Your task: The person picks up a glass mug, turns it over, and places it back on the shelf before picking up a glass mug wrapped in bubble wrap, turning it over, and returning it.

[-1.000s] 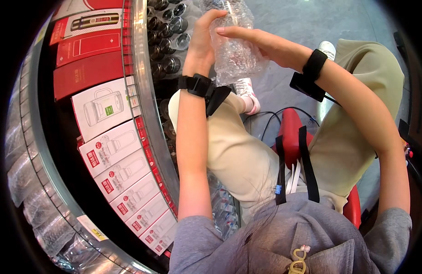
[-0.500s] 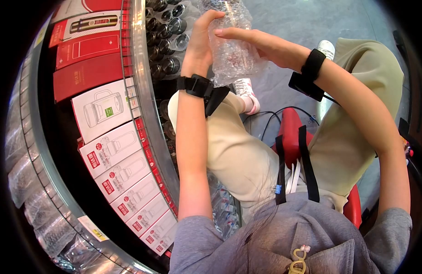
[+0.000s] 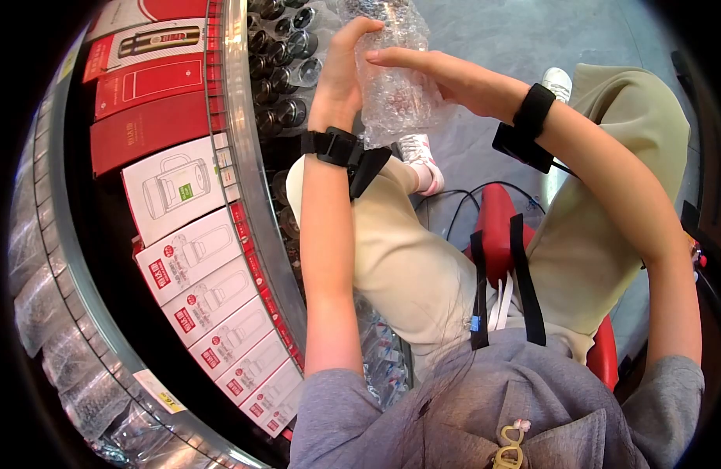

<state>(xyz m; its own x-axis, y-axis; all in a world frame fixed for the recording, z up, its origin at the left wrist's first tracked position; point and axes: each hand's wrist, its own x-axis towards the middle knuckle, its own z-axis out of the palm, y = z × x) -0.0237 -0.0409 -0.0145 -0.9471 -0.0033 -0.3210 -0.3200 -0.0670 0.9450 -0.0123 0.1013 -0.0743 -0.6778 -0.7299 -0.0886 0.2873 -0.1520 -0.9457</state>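
Between my hands is a bundle in clear bubble wrap (image 3: 399,94), held up above the floor near the top of the view. What lies inside the wrap is blurred, with reddish specks showing through. My left hand (image 3: 345,70) grips its left side, thumb pointing right across the upper part. From the right, my right hand (image 3: 462,82) holds it, thumb laid over the front and the other fingers hidden behind. Both wrists wear black straps, each with a small black device.
At left, a wire-edged shelf (image 3: 243,141) carries red boxes (image 3: 149,133) and white boxes (image 3: 192,254). Dark-lidded jars (image 3: 278,117) stand on a lower level beside my left hand. Bubble-wrapped items (image 3: 87,375) fill the far-left shelf. A red stool (image 3: 497,227) is under me; black cables (image 3: 454,203) cross the floor.
Almost nothing differs. Both hands keep their hold on the bubble-wrapped bundle, which has shifted only very slightly.
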